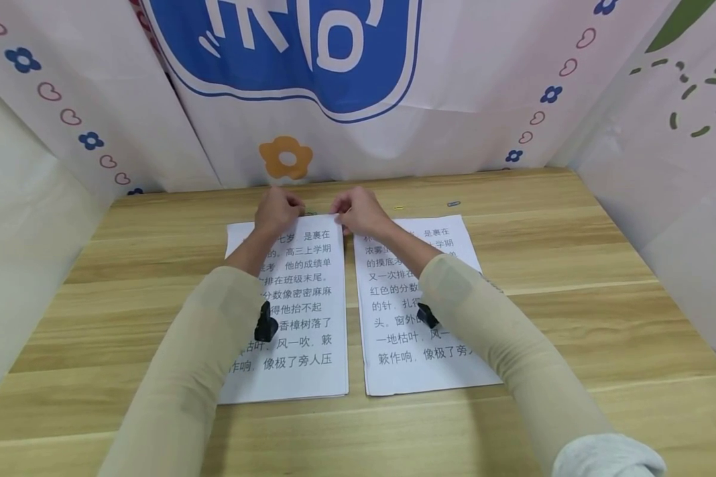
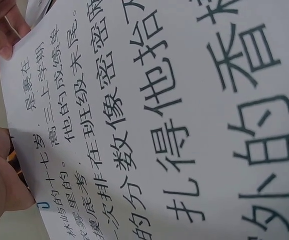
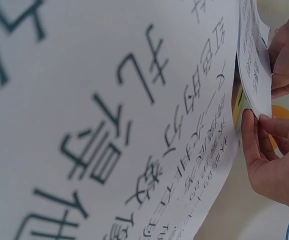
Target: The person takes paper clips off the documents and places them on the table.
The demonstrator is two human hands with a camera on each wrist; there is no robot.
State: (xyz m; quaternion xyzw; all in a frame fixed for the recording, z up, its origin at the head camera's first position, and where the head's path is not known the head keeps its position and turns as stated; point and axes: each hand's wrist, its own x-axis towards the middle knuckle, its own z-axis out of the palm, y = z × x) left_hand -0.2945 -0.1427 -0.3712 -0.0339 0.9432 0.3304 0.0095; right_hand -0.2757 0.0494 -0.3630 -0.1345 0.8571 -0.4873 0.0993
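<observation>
Two stacks of printed paper lie side by side on the table, the left stack (image 1: 310, 384) and the right stack (image 1: 429, 384). My right hand (image 1: 360, 211) pinches the top right corner of the left stack between thumb and fingers; in the right wrist view that corner is lifted. At the same top edge, further left, my left hand (image 1: 279, 209) grips the sheets with curled fingers. Whether it also holds a small clip is hidden. Beside it, a blue paper clip (image 2: 43, 205) sits on the paper's edge in the left wrist view.
Behind the stacks lie a greenish paper clip (image 1: 311, 213), a yellow paper clip (image 1: 399, 208) and a blue-grey paper clip (image 1: 453, 203). More small clips (image 1: 494, 285) show past the right sleeve. A printed cloth wall (image 1: 453, 132) borders the table's far edge (image 1: 513, 173).
</observation>
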